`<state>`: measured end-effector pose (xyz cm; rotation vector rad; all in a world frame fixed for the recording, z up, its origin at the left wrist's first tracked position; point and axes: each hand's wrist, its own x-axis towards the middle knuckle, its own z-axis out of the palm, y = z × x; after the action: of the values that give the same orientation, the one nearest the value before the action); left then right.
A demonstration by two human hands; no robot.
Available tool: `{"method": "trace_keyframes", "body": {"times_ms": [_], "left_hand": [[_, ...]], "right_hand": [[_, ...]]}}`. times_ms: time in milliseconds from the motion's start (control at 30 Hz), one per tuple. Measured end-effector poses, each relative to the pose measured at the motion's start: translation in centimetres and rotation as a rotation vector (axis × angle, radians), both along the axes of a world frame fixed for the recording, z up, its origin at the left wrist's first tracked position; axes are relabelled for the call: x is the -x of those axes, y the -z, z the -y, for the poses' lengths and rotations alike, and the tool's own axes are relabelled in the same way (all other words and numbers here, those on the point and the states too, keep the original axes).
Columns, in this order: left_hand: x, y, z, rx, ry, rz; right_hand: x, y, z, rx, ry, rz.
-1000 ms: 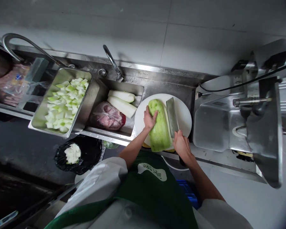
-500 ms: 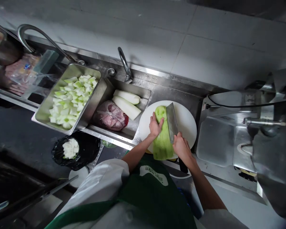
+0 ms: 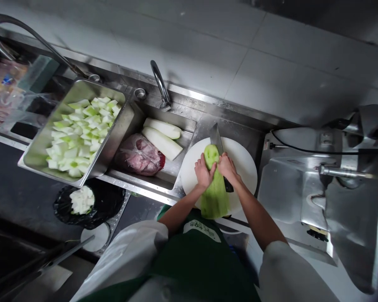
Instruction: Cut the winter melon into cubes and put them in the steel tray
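A long, light-green piece of gourd [image 3: 213,201] lies lengthwise on a round white cutting board [image 3: 246,167], its near end reaching over the board's front edge. My left hand [image 3: 204,173] grips the gourd's left side, thumb across the top. On the other side, my right hand [image 3: 228,167] is closed around a cleaver [image 3: 216,136], whose black handle shows below the fist. The blade points away from me, beside the gourd's far end. Whether its edge touches the flesh I cannot tell.
Left of the board, a sink [image 3: 173,167] holds two peeled pale gourd pieces [image 3: 162,142] and bagged meat [image 3: 140,155]. A steel pan [image 3: 28,161] of gourd chunks [image 3: 82,136] straddles the sink's left side. Below stands a black-lined bin [image 3: 110,201]. Steel equipment [image 3: 283,184] borders the board's right.
My right hand and the cleaver have shifted away from me along the gourd, and the blade has turned. My left hand stays on the gourd. The view has swung slightly right.
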<state>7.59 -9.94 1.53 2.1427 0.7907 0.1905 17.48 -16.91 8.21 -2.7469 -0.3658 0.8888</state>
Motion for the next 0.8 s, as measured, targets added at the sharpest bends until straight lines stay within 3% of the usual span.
{"method": "trace_keyframes", "body": {"times_ms": [167,333,467,633,800], "left_hand": [[0.1,-0.3,0.1,0.029,-0.014,0.012],[0.3,-0.3,0.1,0.05,-0.021,0.031],[0.4,-0.3,0.1,0.06,-0.019,0.025],[0.2,-0.4,0.0,0.044,-0.024,0.009],[0.2,-0.5,0.1,-0.019,-0.007,-0.022]], "right_hand": [[-0.8,-1.7,1.1,-0.02,-0.076,-0.025],[4.2,-3.7,5.9,0.074,-0.123,-0.069],[7.2,-2.2,5.6,0.122,-0.075,-0.037],[6.7,0.0,3.1,0.123,-0.013,-0.017],[7.1,-2.9,5.4,0.116,-0.087,-0.045]]}}
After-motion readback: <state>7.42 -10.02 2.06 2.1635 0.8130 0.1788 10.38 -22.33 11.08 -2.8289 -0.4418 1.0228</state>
